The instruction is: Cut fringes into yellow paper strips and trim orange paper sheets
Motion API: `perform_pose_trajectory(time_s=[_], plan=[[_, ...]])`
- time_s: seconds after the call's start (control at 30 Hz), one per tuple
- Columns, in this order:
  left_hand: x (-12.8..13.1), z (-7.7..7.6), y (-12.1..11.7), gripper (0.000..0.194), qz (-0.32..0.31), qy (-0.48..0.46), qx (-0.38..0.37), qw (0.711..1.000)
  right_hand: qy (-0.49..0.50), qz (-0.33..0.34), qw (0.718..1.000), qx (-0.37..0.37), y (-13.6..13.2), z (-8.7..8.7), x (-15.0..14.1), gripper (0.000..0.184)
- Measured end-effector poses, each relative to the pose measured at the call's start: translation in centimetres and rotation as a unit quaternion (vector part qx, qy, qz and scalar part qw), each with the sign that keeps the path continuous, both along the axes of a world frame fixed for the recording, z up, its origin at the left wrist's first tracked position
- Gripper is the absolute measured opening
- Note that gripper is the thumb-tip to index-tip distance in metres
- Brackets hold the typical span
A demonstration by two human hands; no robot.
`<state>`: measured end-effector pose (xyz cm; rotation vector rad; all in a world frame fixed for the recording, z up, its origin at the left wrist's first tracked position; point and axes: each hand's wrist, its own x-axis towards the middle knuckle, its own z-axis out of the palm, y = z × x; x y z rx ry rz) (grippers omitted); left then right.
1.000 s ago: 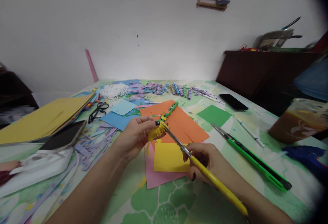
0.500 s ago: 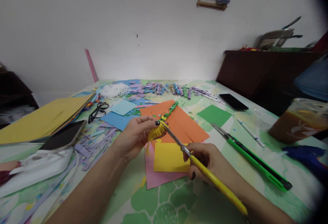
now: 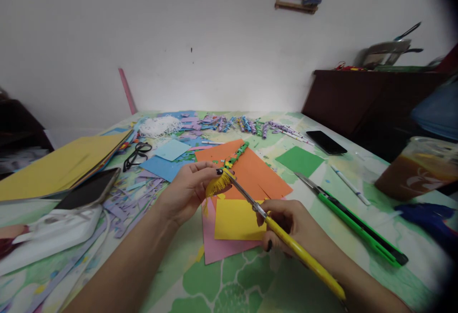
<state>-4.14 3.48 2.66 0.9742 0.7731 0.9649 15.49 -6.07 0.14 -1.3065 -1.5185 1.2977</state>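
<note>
Between the thumb and fingers of my left hand [image 3: 191, 186] is a fringed strip of yellow paper [image 3: 217, 185], its thin cuts hanging down. My right hand [image 3: 291, 224] grips a pair of yellow-handled scissors [image 3: 304, 253], whose blades meet the strip's right end by my left thumb. Beneath the hands lie an orange sheet [image 3: 257, 174], a yellow paper rectangle [image 3: 238, 220] and a pink sheet [image 3: 218, 253]. A green curled-paper stick [image 3: 238, 155] rests on the orange sheet, just beyond my left fingertips.
A green utility knife [image 3: 358, 222] with its blade out lies right of my right hand, near a marker [image 3: 349, 185], a black phone [image 3: 326, 142] and a cup of brown drink [image 3: 411, 170]. Glasses [image 3: 138, 155], paper scraps [image 3: 143, 193] and another phone [image 3: 91, 189] are on the left.
Almost nothing differs; both hands, the scissors and the fringed yellow strip hold nearly the same position as half a second ago.
</note>
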Motion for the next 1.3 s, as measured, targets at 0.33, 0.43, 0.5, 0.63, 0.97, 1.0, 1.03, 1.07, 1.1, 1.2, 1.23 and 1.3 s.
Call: perform_pose_trajectory(time_s=[0.33, 0.43, 0.5, 0.63, 0.97, 1.0, 1.03, 1.07, 1.1, 1.2, 1.23, 1.3], plan=[[-0.03, -0.08, 0.17, 0.012, -0.003, 0.002, 0.003, 1.000, -0.009, -0.004, 1.000, 0.010, 0.21, -0.48, 0.10, 0.021], [-0.04, -0.04, 0.12, 0.013, -0.001, 0.002, 0.003, 1.000, -0.010, -0.005, 1.000, 0.012, 0.24, -0.52, 0.10, 0.020], [-0.05, -0.03, 0.07, 0.013, 0.000, -0.001, 0.003, 1.000, -0.008, -0.005, 1.000, 0.012, 0.27, -0.48, 0.07, 0.020], [-0.07, -0.08, 0.03, 0.014, -0.004, -0.004, 0.001, 1.000, 0.006, -0.005, 1.000, 0.014, 0.26, -0.31, 0.01, 0.019], [-0.03, -0.12, 0.19, 0.009, -0.005, -0.004, -0.001, 1.000, -0.004, -0.004, 1.000, 0.014, 0.09, -0.55, 0.11, 0.020], [-0.03, -0.11, 0.19, 0.009, -0.004, -0.004, -0.001, 1.000, -0.005, -0.004, 1.000, 0.015, 0.12, -0.54, 0.13, 0.021], [-0.04, -0.10, 0.19, 0.009, -0.004, -0.003, -0.001, 1.000, -0.005, -0.004, 1.000, 0.017, 0.14, -0.51, 0.14, 0.022], [-0.04, -0.09, 0.19, 0.009, -0.004, -0.002, 0.000, 1.000, -0.004, -0.004, 1.000, 0.017, 0.16, -0.46, 0.14, 0.023], [-0.05, -0.09, 0.19, 0.009, -0.004, -0.001, 0.002, 1.000, -0.004, -0.004, 1.000, 0.017, 0.18, -0.41, 0.13, 0.023], [-0.04, -0.05, 0.18, 0.010, -0.005, 0.003, 0.007, 1.000, -0.006, -0.002, 1.000, 0.009, 0.14, -0.31, 0.09, 0.024], [-0.03, -0.02, 0.17, 0.011, -0.004, 0.004, 0.009, 1.000, -0.008, -0.002, 1.000, 0.005, 0.11, -0.32, 0.09, 0.025], [-0.04, 0.05, 0.14, 0.012, -0.002, 0.007, 0.008, 1.000, -0.007, -0.002, 1.000, 0.001, 0.03, -0.40, 0.11, 0.026]])
